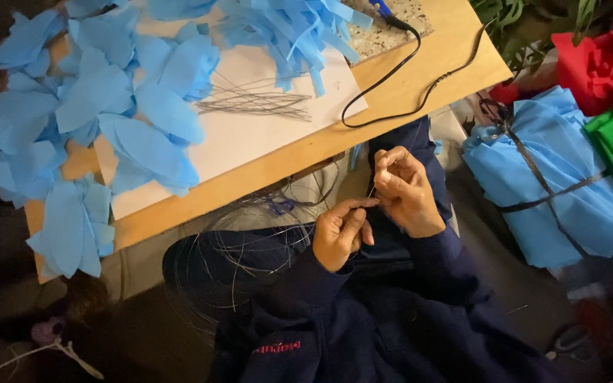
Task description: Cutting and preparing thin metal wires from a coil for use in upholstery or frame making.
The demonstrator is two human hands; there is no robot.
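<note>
While both hands meet over the lap just below the desk (306, 152) edge, the left hand (340, 232) pinches a thin wire (372, 190) between thumb and forefinger, its other fingers curled in. The right hand (404, 190) closes on the same wire just above, fingertips bunched tight. Loose coils of wire (243, 248) spread over the dark lap to the left. On the desk lie blue paper petals (115, 106), cut wire pieces (253, 103) on a white sheet (264, 135), and a black cable (406, 78).
</note>
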